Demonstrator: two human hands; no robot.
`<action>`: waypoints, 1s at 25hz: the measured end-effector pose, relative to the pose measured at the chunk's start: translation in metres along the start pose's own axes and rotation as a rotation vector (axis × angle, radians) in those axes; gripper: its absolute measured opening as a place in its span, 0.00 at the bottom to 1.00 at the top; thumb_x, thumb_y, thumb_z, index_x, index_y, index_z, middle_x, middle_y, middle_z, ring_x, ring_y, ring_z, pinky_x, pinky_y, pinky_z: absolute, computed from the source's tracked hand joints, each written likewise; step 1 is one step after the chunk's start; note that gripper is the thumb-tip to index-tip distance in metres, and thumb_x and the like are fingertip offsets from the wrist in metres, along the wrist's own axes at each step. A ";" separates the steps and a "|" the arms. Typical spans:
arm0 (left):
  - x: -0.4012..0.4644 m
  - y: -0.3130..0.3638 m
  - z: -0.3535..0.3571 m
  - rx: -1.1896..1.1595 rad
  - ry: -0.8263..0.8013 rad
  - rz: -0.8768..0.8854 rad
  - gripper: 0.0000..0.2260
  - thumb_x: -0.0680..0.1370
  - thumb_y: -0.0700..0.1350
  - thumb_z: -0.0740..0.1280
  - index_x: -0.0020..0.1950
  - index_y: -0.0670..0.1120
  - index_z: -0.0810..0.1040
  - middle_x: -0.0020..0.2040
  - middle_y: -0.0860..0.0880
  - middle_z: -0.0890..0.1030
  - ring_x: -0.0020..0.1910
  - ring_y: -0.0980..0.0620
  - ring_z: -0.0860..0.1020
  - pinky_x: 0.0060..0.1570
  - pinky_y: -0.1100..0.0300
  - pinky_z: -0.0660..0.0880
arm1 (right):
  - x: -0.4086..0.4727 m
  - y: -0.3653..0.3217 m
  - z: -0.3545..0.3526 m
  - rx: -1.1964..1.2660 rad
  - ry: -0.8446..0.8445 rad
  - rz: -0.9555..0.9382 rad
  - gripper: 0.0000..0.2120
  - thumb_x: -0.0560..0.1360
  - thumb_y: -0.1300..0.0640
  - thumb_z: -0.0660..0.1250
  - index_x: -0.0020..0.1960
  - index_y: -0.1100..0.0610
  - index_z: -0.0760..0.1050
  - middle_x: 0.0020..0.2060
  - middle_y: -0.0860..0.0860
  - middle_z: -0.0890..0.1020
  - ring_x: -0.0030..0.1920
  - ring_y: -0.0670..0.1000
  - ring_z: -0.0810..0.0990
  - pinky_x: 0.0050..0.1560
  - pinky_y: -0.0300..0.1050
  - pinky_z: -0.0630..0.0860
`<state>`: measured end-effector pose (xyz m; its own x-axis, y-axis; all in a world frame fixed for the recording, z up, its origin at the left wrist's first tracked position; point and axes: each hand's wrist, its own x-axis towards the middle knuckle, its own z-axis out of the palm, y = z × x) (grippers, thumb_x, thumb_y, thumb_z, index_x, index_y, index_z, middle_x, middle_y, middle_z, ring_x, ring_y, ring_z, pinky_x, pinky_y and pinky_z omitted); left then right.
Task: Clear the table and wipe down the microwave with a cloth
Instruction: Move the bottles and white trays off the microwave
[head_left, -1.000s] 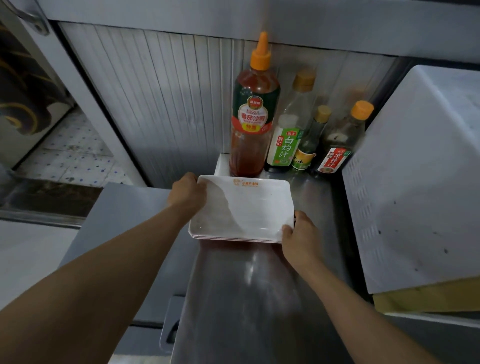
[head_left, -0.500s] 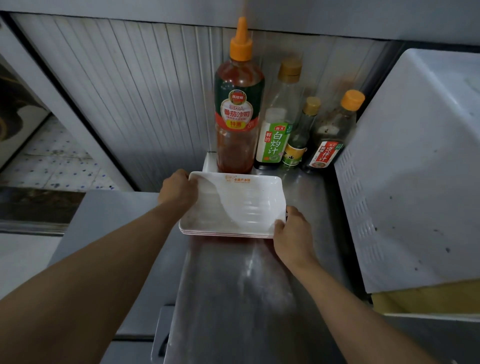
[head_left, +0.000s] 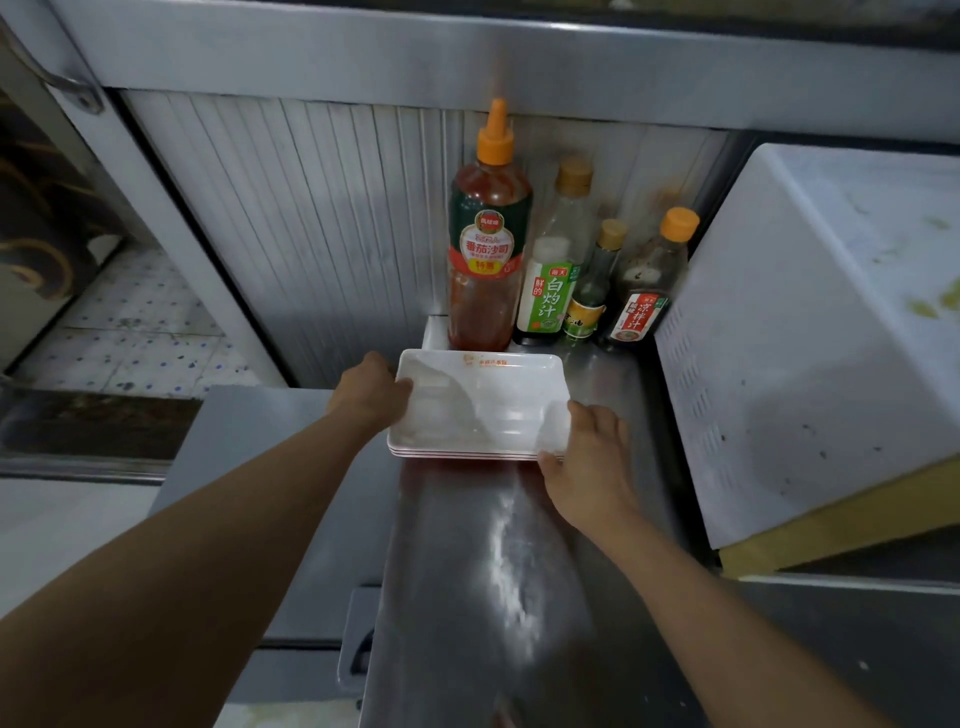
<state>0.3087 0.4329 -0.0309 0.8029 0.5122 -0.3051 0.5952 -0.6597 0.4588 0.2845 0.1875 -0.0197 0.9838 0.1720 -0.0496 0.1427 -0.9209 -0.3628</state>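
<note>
Two bare forearms reach out over the steel worktop (head_left: 498, 597) toward a small stack of white rectangular trays (head_left: 480, 402), the landmark here. The right hand (head_left: 589, 462) grips the stack's near right corner, thumb curled under the rim. The left hand (head_left: 371, 395) clasps its left edge, fingers wrapped on the rim. Just behind the stack stand a tall ketchup bottle (head_left: 485, 249) and three smaller sauce bottles (head_left: 597, 270). Right of the stack sits the white microwave (head_left: 810, 332).

Stack of white rect. plates (head_left: 480, 402) — level, on steel counter (head_left: 498, 571)
</note>
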 end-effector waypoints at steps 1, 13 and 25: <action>-0.011 0.001 -0.005 0.004 0.006 -0.003 0.17 0.77 0.50 0.63 0.61 0.42 0.72 0.57 0.41 0.78 0.55 0.41 0.76 0.47 0.53 0.71 | -0.008 -0.003 -0.006 -0.017 -0.007 -0.032 0.29 0.73 0.56 0.66 0.71 0.57 0.60 0.67 0.55 0.66 0.68 0.56 0.60 0.67 0.46 0.63; -0.162 -0.019 -0.030 0.113 -0.017 0.127 0.23 0.76 0.48 0.66 0.68 0.43 0.65 0.65 0.40 0.70 0.65 0.41 0.70 0.63 0.49 0.68 | -0.112 -0.027 -0.062 -0.102 -0.069 -0.207 0.29 0.73 0.59 0.66 0.72 0.56 0.60 0.69 0.53 0.64 0.69 0.55 0.60 0.68 0.45 0.64; -0.318 -0.042 0.000 0.083 0.075 0.002 0.22 0.76 0.48 0.67 0.66 0.43 0.67 0.64 0.41 0.72 0.63 0.41 0.72 0.62 0.50 0.71 | -0.213 0.011 -0.077 -0.047 -0.181 -0.401 0.27 0.74 0.55 0.65 0.71 0.57 0.61 0.70 0.55 0.61 0.69 0.57 0.59 0.66 0.48 0.65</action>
<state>0.0279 0.2981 0.0472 0.8014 0.5483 -0.2391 0.5965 -0.7028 0.3877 0.0851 0.1141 0.0585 0.8154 0.5737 -0.0771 0.5183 -0.7830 -0.3441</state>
